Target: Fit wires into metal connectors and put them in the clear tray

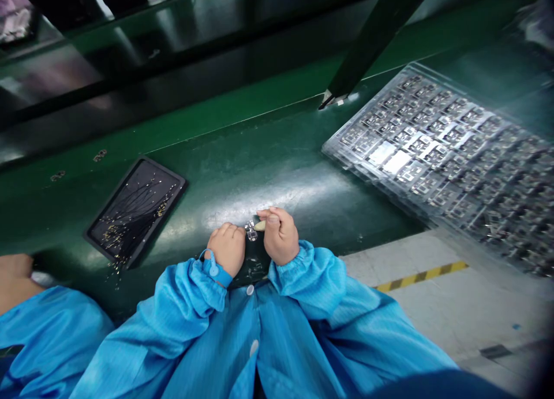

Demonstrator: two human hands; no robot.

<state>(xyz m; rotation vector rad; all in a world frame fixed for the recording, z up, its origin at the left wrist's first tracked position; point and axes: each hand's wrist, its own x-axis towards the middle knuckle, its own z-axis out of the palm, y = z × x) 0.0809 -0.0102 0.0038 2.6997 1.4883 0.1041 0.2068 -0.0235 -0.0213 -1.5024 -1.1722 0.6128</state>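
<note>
My left hand [227, 249], with a blue wrist strap [219, 269] around its wrist, is closed at the left edge of a small circuit board [251, 232]. The board sits between my two hands, just above the front of the green bench. On its right side my right hand [280, 234] is closed, thumb and fingers together. A pale yellow tip [260, 226] points from it toward the board; I cannot tell whether it is a finger cot or a small tool. Both sleeves are blue.
A black tray [179, 185] of thin black cables lies left on the bench [234, 151]. Small boards [100, 155] lie behind it. Stacked clear trays [341, 148] of boards stand right. A dark post [367, 47] rises behind. Another person's sleeve [56, 330] is at left.
</note>
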